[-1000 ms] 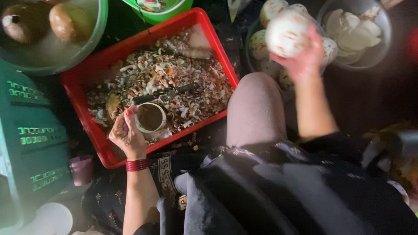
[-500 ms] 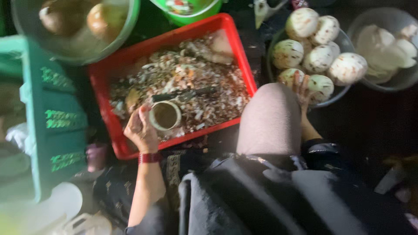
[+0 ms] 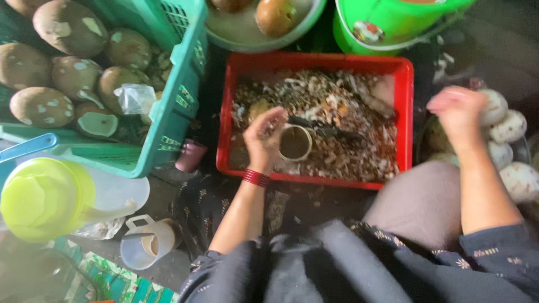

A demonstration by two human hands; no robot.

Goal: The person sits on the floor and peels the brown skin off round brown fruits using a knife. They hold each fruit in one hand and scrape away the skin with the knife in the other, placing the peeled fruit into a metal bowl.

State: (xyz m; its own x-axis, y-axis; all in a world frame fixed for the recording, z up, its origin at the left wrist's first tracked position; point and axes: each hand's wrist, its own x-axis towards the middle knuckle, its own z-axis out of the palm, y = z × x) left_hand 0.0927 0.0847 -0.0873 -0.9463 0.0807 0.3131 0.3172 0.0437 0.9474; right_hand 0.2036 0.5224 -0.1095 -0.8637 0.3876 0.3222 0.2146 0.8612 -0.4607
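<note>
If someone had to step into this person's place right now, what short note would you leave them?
Left hand holds a small round cup over the red tray of peel scraps. Right hand, blurred, is over the peeled white fruits on the right; whether it grips one is unclear. Done: several peeled. Left: brown unpeeled ones fill the green crate.

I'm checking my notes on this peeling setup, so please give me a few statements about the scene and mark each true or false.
1. The left hand is over the red tray of peelings. True.
2. The left hand is beside a small cup in the tray. True.
3. The brown husked fruits sit in a red crate. False: they are in a green crate.
4. The right hand rests on the yellow lid. False: it is over the peeled white fruits.
5. The left wrist wears a red band. True.
</note>
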